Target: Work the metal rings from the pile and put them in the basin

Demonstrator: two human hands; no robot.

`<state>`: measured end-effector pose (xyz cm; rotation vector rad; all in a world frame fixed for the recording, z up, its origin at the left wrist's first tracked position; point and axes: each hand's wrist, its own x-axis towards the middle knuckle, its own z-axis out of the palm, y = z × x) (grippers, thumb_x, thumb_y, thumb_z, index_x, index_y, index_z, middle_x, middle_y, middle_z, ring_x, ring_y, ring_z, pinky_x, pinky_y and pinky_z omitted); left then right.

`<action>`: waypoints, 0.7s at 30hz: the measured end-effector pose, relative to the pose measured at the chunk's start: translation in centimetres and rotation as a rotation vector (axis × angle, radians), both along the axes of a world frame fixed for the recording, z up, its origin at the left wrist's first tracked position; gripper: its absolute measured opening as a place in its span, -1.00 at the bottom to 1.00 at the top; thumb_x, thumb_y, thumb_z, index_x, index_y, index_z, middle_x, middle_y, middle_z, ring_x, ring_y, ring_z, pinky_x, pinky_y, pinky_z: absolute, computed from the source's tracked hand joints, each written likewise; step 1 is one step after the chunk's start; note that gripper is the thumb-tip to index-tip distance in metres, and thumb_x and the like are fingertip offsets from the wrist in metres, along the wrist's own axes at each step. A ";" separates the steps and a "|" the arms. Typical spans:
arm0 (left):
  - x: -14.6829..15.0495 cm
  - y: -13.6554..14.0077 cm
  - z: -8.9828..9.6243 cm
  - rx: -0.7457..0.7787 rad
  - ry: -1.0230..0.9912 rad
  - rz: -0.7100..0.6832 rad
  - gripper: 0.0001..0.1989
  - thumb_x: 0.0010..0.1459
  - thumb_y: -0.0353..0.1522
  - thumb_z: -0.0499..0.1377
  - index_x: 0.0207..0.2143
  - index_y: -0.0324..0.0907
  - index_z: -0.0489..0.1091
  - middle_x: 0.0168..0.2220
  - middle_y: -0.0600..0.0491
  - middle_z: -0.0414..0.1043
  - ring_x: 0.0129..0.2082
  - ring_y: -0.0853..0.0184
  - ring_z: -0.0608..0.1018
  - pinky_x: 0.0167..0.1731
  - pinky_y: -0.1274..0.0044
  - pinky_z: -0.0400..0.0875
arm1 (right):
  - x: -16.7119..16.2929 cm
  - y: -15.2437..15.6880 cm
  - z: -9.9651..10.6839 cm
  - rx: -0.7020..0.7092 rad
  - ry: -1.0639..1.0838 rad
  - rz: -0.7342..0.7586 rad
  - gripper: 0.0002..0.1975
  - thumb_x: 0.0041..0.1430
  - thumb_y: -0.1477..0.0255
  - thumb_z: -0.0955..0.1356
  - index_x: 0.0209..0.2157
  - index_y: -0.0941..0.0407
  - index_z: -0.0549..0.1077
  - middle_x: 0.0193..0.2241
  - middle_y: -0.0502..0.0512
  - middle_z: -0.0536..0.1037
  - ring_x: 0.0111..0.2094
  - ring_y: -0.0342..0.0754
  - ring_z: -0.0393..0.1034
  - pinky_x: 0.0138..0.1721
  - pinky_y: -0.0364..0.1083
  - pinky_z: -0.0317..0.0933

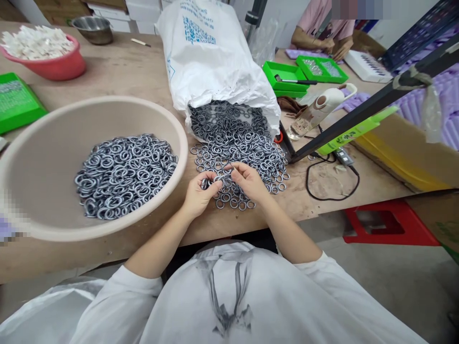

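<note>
A heap of dark grey rings (251, 148) spills from the mouth of a white sack (211, 52) onto the table. Over the near edge of this heap, my left hand (199, 193) is closed on several rings, held between thumb and fingers. Close beside it, my right hand (249, 180) pinches at a ring, its thumb and forefinger together near the left hand's fingertips. Fingers partly hide the held rings. To the left stands a large beige basin (43, 138) with a pile of similar rings (129, 174) in it.
A red bowl (68, 64) of white pieces, a metal bowl (93, 31) and a green tray (21, 107) stand left. Rightward are a slanted black post (358, 107), a clear bottle (311, 114), a black cable (308, 184) and green boxes (287, 71). A person (322, 28) works behind.
</note>
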<state>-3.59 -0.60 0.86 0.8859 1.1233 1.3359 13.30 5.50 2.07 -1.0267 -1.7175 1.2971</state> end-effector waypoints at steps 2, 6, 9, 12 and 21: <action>0.0 0.2 -0.1 -0.032 -0.094 -0.025 -0.66 -0.12 -0.18 0.40 -0.39 -0.17 0.40 -0.54 0.17 0.37 -0.63 0.51 0.33 -0.62 0.64 0.23 | -0.6 -0.6 0.2 -0.119 0.111 0.106 -0.49 0.06 -0.07 0.39 -0.24 0.10 0.55 -0.38 0.03 0.54 -0.34 -0.09 0.40 -0.27 -0.11 0.27; 0.1 0.4 -0.1 -0.088 -0.183 -0.037 -0.63 -0.12 -0.17 0.39 -0.36 -0.16 0.35 -0.56 0.18 0.36 -0.67 0.53 0.34 -0.72 0.69 0.08 | -1.0 -1.2 0.0 -0.266 0.194 0.184 -0.55 -0.02 0.03 0.48 -0.28 0.12 0.57 -0.41 0.01 0.57 -0.34 -0.08 0.44 -0.21 -0.08 0.31; 0.2 0.4 0.2 -0.126 -0.206 -0.029 -0.64 -0.08 -0.18 0.36 -0.34 -0.16 0.32 -0.56 0.20 0.34 -0.68 0.54 0.33 -0.76 0.70 0.03 | -1.0 -1.2 -0.5 -0.260 0.187 0.082 -0.56 -0.13 0.10 0.54 -0.29 0.12 0.56 -0.36 0.02 0.60 -0.33 -0.09 0.44 -0.19 -0.06 0.32; 0.2 0.6 0.5 -0.153 -0.223 -0.040 -0.64 -0.07 -0.18 0.35 -0.34 -0.16 0.31 -0.55 0.21 0.34 -0.68 0.55 0.33 -0.77 0.71 0.03 | -1.0 -1.2 -0.7 -0.240 0.176 -0.007 -0.58 -0.15 0.10 0.54 -0.34 0.11 0.56 -0.40 0.02 0.59 -0.34 -0.08 0.44 -0.21 -0.06 0.32; -0.1 0.6 0.3 -0.275 -0.329 -0.136 -0.52 -0.08 -0.01 0.35 -0.31 -0.18 0.35 -0.47 0.16 0.35 -0.67 0.55 0.37 -0.80 0.73 -0.02 | -0.7 -1.4 0.3 0.083 0.001 -0.067 -0.74 -0.02 0.19 0.52 -0.39 0.08 0.59 -0.44 0.00 0.46 -0.37 -0.09 0.33 -0.28 -0.07 0.24</action>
